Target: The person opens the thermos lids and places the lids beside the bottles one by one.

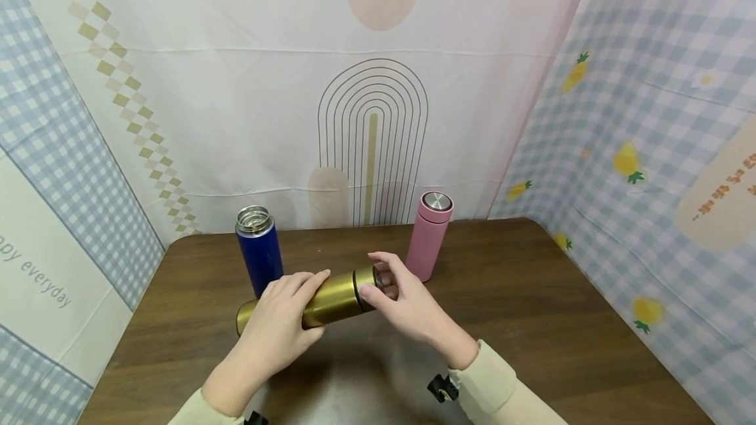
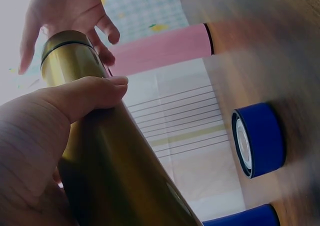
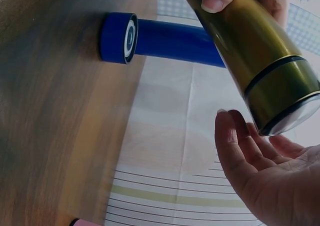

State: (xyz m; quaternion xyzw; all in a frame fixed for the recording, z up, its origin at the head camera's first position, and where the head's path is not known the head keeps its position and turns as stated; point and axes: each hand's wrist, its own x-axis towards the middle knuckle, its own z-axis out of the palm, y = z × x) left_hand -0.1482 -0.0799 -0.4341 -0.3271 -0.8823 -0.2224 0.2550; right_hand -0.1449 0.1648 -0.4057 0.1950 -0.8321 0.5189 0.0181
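Note:
My left hand [image 1: 276, 323] grips a gold thermos bottle [image 1: 336, 299] round its body and holds it tilted above the table, its lid end to the right. Close by that lid [image 3: 282, 93], my right hand [image 1: 407, 299] has its fingers loosely spread and bent; the right wrist view shows a gap between palm and lid. Behind the bottle stands a blue thermos bottle [image 1: 260, 254] without its lid, its steel mouth showing. A blue lid [image 2: 260, 140] rests on the table with its inner side facing up; the gold bottle and hands hide it in the head view.
A pink thermos bottle [image 1: 430, 235] with its lid on stands upright beyond my right hand. The brown wooden table [image 1: 531, 320] ends at a white patterned cloth [image 1: 248, 117] behind, and a checked cloth [image 1: 626, 110] hangs along the right side.

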